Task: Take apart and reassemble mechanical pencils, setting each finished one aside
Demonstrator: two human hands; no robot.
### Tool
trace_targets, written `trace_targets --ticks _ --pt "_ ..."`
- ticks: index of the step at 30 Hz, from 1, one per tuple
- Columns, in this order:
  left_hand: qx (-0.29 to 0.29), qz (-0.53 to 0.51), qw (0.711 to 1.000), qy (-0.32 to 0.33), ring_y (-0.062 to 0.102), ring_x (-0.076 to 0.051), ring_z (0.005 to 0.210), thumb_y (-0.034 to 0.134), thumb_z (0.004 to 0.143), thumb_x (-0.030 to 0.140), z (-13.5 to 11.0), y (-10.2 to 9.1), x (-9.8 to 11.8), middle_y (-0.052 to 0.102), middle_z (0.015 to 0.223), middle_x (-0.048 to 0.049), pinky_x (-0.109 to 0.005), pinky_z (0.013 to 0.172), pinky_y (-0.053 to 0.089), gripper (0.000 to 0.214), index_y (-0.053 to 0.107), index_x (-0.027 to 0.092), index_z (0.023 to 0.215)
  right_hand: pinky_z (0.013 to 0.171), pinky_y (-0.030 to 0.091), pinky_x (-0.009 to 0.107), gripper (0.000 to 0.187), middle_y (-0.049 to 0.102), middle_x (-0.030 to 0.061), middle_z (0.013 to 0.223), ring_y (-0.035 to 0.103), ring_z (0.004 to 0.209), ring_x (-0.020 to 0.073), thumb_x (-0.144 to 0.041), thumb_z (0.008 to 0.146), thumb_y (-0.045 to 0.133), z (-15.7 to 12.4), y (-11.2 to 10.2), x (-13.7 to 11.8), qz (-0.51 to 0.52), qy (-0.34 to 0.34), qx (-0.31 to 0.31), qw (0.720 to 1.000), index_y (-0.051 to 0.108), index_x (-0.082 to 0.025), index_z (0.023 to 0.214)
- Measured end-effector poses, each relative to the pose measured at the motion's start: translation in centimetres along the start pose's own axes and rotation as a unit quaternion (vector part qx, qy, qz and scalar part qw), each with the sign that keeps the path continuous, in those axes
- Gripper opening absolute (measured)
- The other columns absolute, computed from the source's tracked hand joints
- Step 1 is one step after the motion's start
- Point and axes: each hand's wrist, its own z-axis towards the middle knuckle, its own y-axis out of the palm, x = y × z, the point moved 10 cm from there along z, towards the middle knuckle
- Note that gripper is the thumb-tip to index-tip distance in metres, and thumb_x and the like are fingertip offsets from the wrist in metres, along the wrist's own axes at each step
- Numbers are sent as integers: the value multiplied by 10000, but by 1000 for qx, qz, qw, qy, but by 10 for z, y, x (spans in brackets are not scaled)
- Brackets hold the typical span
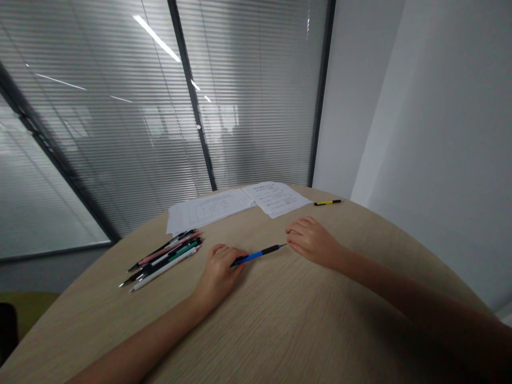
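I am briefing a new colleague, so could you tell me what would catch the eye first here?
The blue pen at the centre of the wooden table, its rear end under the left hand and its tip at the right hand. Left of it lies a bundle of pens; printed sheets and a yellow pen lie beyond.
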Motion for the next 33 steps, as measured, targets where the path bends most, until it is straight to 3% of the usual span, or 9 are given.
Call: trace_targets --ticks 14,19,22,25,29,33 --pt "-16 -3 999 30 609 -174 724 478 804 191 2 -1 11 676 763 -29 -382 824 355 115 583 197 851 755 394 319 83 627 48 861 564 823 159 -145 779 542 0 0 1 152 56 20 987 606 -173 734" --pt "7 -9 1000 1 609 -178 690 488 800 212 2 -3 1 676 742 -30 -382 771 396 118 597 192 839 810 409 350 75 636 57 925 563 909 180 -179 772 559 -1 3 17 163 81 -1 983 614 -178 823" --pt "24 -8 999 -28 613 -183 684 491 801 239 2 -5 -9 682 736 -32 -367 727 425 131 608 193 838 861 406 384 208 624 74 1011 546 980 204 -216 750 583 -11 16 51 153 144 -39 977 603 -184 955" --pt "24 -6 999 -41 618 -188 688 493 802 266 3 -6 -12 688 739 -37 -354 707 443 147 620 194 826 850 429 371 264 617 101 1011 562 957 213 -199 719 596 -27 40 77 147 185 -119 964 613 -162 980" --pt "21 -8 999 -38 620 -191 681 487 806 282 4 -7 -9 688 735 -37 -357 704 448 167 627 191 817 790 458 300 292 621 116 975 588 880 190 -93 672 576 -43 64 86 155 196 -181 951 634 -123 956" --pt "16 -3 999 -35 616 -187 690 485 806 278 3 -6 -9 684 736 -33 -347 704 442 161 624 198 825 664 465 261 225 660 75 803 607 734 165 -33 662 513 -48 75 87 165 217 -196 942 669 -144 781"
